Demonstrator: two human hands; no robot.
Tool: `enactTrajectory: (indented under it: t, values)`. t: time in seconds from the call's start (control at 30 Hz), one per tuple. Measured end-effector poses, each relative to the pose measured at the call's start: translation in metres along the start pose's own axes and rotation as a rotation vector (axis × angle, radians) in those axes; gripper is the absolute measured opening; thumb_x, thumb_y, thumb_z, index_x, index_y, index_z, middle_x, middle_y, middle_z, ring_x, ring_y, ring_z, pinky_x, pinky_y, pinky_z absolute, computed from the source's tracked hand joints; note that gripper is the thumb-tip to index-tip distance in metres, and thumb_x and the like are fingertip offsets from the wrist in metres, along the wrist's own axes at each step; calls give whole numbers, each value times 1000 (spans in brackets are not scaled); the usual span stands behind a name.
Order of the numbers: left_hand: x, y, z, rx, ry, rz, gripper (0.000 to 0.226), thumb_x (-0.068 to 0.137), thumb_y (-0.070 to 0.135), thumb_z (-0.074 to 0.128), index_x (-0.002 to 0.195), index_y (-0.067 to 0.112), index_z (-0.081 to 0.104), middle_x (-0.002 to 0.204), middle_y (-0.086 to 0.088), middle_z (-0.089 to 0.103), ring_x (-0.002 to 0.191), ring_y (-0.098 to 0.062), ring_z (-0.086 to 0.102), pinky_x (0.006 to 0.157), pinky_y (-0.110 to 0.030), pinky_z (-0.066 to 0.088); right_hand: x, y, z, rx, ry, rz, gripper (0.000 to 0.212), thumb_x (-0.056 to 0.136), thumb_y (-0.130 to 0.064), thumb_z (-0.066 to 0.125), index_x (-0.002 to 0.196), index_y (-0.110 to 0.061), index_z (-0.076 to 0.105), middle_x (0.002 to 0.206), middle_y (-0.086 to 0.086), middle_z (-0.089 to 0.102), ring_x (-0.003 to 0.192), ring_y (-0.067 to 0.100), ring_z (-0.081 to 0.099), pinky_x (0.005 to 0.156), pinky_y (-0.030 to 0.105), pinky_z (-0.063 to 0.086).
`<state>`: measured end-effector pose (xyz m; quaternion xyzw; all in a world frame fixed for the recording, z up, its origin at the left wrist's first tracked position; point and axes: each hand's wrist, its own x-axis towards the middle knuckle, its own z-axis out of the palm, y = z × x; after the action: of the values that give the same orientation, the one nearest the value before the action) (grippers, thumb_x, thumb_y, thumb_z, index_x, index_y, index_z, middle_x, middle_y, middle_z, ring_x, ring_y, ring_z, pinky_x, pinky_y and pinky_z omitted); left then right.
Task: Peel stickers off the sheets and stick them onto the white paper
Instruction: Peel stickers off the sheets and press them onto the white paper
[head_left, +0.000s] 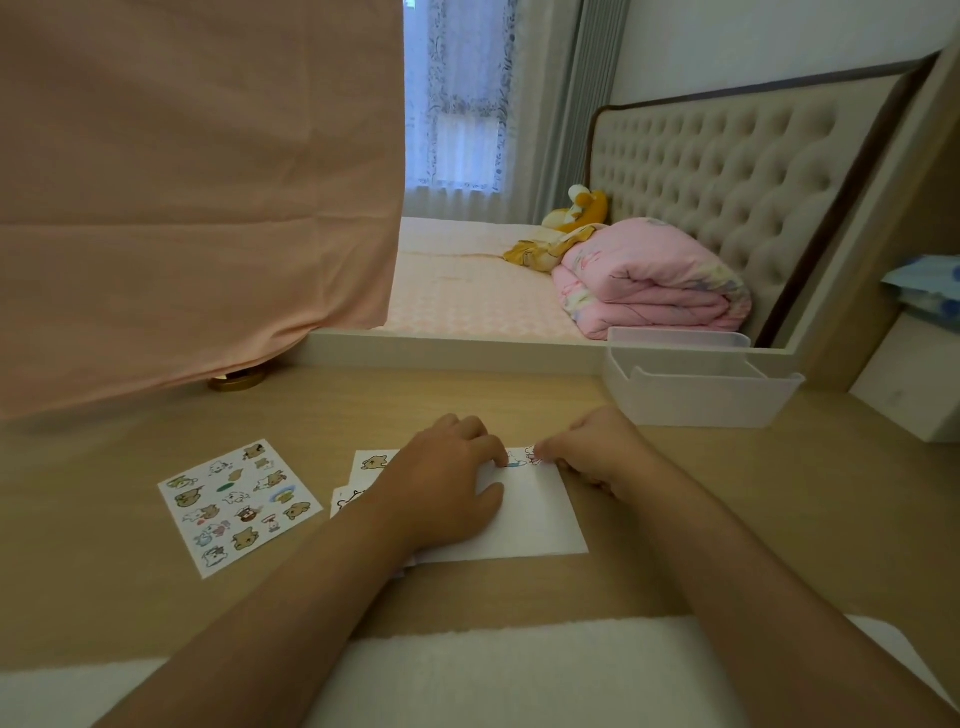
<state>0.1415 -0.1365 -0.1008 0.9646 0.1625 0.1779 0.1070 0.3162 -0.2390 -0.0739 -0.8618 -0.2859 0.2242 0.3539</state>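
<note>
Bedroom behind a wooden table (156, 597)
A tufted headboard (727, 171) backs the bed (467, 291); daylight glows through sheer curtains (457, 104); pink cloth (182, 182) hangs left.

Two hands (447, 478) (597, 457), one white paper (530, 519), at least two sticker sheets (239, 506) (344, 500), one plastic bin (696, 400)

Soft daylight reaches me from the curtained window (457, 130) at the back, which is washed out and bluish. The room is moderately lit with a warm, muted cast. Shadows on the worktop (805, 493) are faint and diffuse; the white paper (535, 514) reads dull grey-white. The wide lens tilts and bows the headboard (727, 171), and fine detail is soft.
</note>
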Motion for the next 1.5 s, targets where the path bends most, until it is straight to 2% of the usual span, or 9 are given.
enactTrajectory:
  t: [0.27, 0.43, 0.57, 0.77, 0.87, 1.07, 1.27, 1.43, 1.5]
  values:
    - [1, 0, 1, 33, -19, -3, 40, 88, 42, 48, 124, 28, 61, 119, 8, 55, 106, -15, 44, 93, -36, 42, 1, -2, 8, -161, 94, 30, 32, 65, -37, 83, 69, -12, 64, 72, 6, 67, 70, 26, 64, 62, 30, 46]
    - [3, 3, 8, 192, -21, 52, 65, 81, 43, 20, 138, 32, 49, 112, 3, 50, 100, -17, 41, 86, -35, 39, -4, -6, 6, -284, 107, 23, 29, 70, -48, 81, 79, -21, 74, 84, -3, 71, 82, 19, 67, 81, 36, 58]
    - [3, 2, 9, 249, -26, 75, 71, 80, 44, 13, 144, 39, 42, 111, 4, 46, 101, -16, 39, 85, -33, 33, -15, -6, 1, -390, 165, -14, 41, 73, -59, 78, 95, -26, 67, 94, -9, 64, 88, 14, 61, 79, 33, 53]
    - [5, 9, 6, 230, -55, 70, 79, 75, 46, 8, 145, 39, 45, 120, 3, 45, 110, -17, 40, 90, -34, 32, -25, 4, -9, -341, 212, -184, 17, 89, -34, 62, 106, -35, 59, 106, -10, 63, 94, 15, 59, 78, 30, 48]
    - [7, 14, 6, 222, -90, 120, 82, 74, 44, 9, 144, 28, 48, 133, 2, 45, 119, -19, 41, 95, -35, 36, -34, 7, -8, -431, 132, -375, 26, 95, -26, 53, 115, -38, 63, 111, -12, 59, 100, 12, 58, 84, 32, 50]
    - [5, 17, 7, 213, -73, 136, 79, 74, 39, 14, 139, 20, 54, 126, -2, 55, 109, -25, 50, 86, -38, 44, -40, 23, 0, -768, 43, -584, 47, 99, -26, 41, 144, -40, 50, 132, -10, 49, 118, 17, 42, 93, 36, 44]
    - [4, 25, 5, 252, -91, 89, 81, 73, 40, 7, 138, 23, 52, 128, 2, 52, 112, -20, 45, 86, -32, 40, -45, 24, -5, -879, 70, -603, 45, 100, -33, 39, 142, -41, 51, 139, -11, 49, 121, 19, 42, 94, 37, 42]
    - [3, 26, 3, 256, -104, 87, 55, 91, 32, 36, 145, 27, 48, 134, 3, 49, 118, -20, 43, 84, -32, 41, -43, 28, -9, -780, 88, -594, 40, 100, -34, 42, 134, -39, 61, 134, -14, 56, 118, 15, 47, 94, 35, 44]
    - [3, 28, 4, 277, -119, 81, 56, 92, 32, 35, 147, 29, 45, 135, 2, 48, 117, -22, 43, 84, -32, 42, -41, 31, -10, -728, 126, -590, 36, 101, -34, 42, 130, -36, 63, 129, -13, 59, 115, 15, 49, 91, 35, 46]
